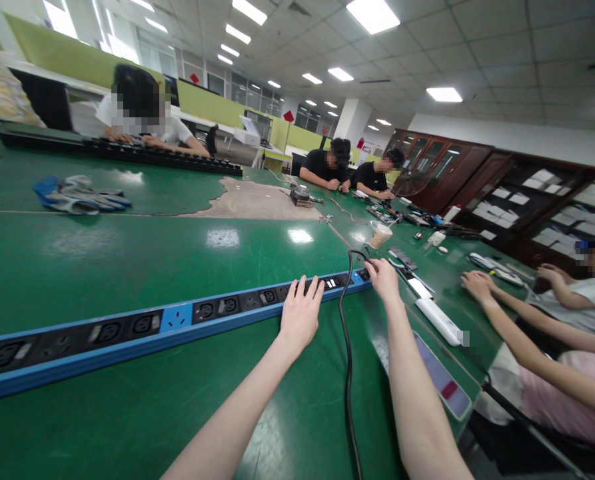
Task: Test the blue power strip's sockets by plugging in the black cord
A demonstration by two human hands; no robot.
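A long blue power strip (177, 319) with black socket modules lies across the green table, running from the left edge toward the middle. My left hand (300, 313) rests on top of it, its fingers stretched out over the sockets. Near the strip's far right end, my right hand (384, 280) pinches a black power cord (347, 347). The cord loops over the strip and runs down toward the bottom of the view. My fingers partly hide the cord's end and the strip's tip.
A phone (442, 377) lies beside my right forearm, with a white power strip (440, 321) beyond it. Work gloves (80, 195) and a long black strip (127, 152) lie at the far left. A plastic cup (380, 235) stands ahead. Co-workers sit around the table (127, 260).
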